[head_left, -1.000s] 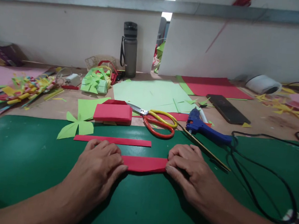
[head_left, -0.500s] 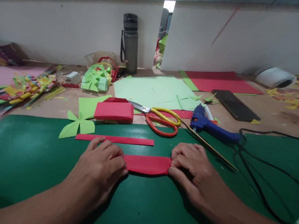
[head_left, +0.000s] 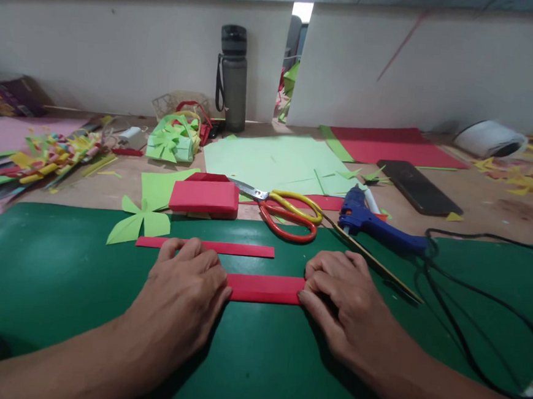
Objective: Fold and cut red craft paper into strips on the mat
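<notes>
A folded red paper strip (head_left: 264, 288) lies flat on the green cutting mat (head_left: 57, 281). My left hand (head_left: 185, 291) presses down on its left end, fingers curled and close together. My right hand (head_left: 339, 294) presses on its right end in the same way. Both ends of the strip are hidden under my fingers. A thinner red strip (head_left: 239, 249) lies just beyond, partly under my left fingertips. A light green cut paper shape (head_left: 138, 223) rests at the mat's far left edge.
Behind the mat lie a red paper box (head_left: 204, 196), yellow-and-orange scissors (head_left: 288, 213), a blue glue gun (head_left: 375, 226) with a black cable (head_left: 475, 296), a thin wooden stick (head_left: 376, 266), light green sheets (head_left: 274, 160), a phone (head_left: 417, 187), a bottle (head_left: 232, 77) and paper scraps (head_left: 43, 157).
The bulging lower edge of the red strip has been pressed flat into a straight fold. Both hands shifted slightly away from me along with it.
</notes>
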Motion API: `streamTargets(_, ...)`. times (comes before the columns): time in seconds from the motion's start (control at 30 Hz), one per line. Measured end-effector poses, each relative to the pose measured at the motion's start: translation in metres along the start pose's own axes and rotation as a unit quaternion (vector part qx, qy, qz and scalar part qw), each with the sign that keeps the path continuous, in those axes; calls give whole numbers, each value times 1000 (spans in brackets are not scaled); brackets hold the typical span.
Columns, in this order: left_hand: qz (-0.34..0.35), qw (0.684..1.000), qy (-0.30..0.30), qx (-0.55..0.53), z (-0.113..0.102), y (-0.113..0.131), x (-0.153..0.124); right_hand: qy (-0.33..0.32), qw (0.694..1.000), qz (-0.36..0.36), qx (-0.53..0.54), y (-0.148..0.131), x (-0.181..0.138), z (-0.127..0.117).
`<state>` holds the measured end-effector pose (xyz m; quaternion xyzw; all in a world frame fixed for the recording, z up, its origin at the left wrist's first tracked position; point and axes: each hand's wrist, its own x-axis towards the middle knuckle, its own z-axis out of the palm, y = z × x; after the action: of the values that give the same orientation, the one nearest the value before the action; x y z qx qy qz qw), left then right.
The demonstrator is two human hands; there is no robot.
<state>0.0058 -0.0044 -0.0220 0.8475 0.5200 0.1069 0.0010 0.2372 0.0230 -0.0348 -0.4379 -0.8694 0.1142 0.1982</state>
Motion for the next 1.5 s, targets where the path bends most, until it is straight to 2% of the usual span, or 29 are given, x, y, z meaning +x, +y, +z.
streamTargets(0.2,11,998,-9,57,1,0,2,3,1000,-2,-28,2,1,1)
streamTargets(0.6,20,997,-24,77,2,-1,6,-10,1000,2,-30,0,2,-2)
streamTargets(0.9,12,992,-89,85,-2,-1,13,-27,1000,13,1,-2,3,-4)
streamTargets(1.23,31,992,-67,99,0,-2,12,-34,999,14,-21,-3,3,-5)
streamTargets(1.5,10,986,-121,114,-2,1,16,-47,998,22,-18,-2,4,-5)
